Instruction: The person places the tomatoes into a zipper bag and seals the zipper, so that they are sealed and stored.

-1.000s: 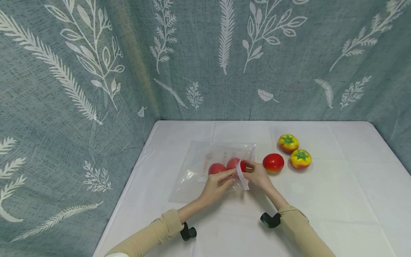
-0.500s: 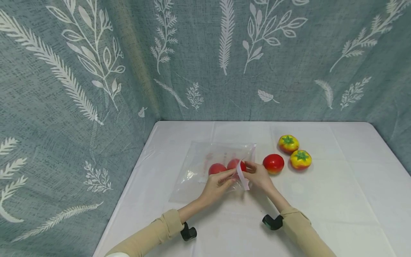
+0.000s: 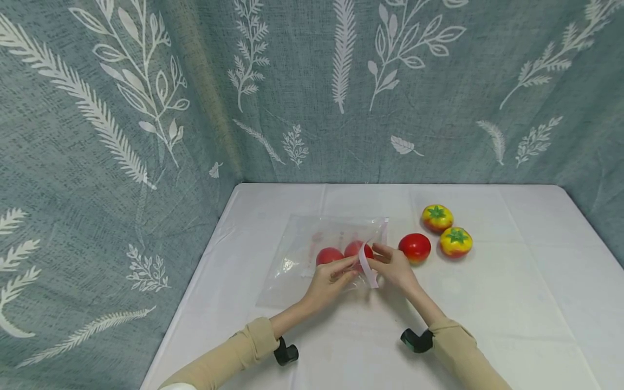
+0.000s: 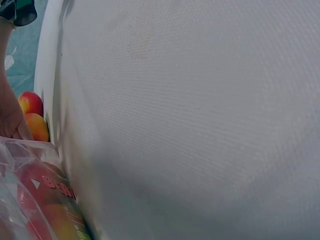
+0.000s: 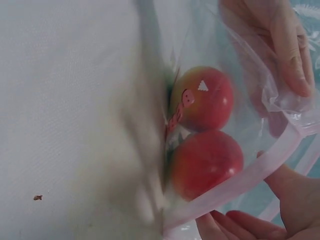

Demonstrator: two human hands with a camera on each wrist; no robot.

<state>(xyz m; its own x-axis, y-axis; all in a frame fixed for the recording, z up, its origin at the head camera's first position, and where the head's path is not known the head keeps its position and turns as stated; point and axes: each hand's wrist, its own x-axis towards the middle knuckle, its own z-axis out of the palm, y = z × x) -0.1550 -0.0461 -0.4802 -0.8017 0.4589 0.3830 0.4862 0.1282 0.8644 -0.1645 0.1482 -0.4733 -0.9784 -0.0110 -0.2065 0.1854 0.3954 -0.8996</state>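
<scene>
While the left hand (image 3: 327,281) pinches the bag (image 3: 287,279) containing two fruits (image 3: 330,255), the right hand (image 3: 396,268), thumb and fingers parted, lies at its mouth (image 5: 235,187).

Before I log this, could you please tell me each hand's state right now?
Left hand: pinching the plastic bag near its mouth.
Right hand: open at the bag's mouth, holding nothing visible.

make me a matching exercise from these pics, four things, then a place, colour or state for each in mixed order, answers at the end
1 bag
2 curtain
3 sleeves
4 loose fruits

a tan
b on the white cloth, right of the bag in the head view
c clear, with two fruits inside
d blue-green, leaf-printed

Pairs: 1-c, 2-d, 3-a, 4-b
</scene>
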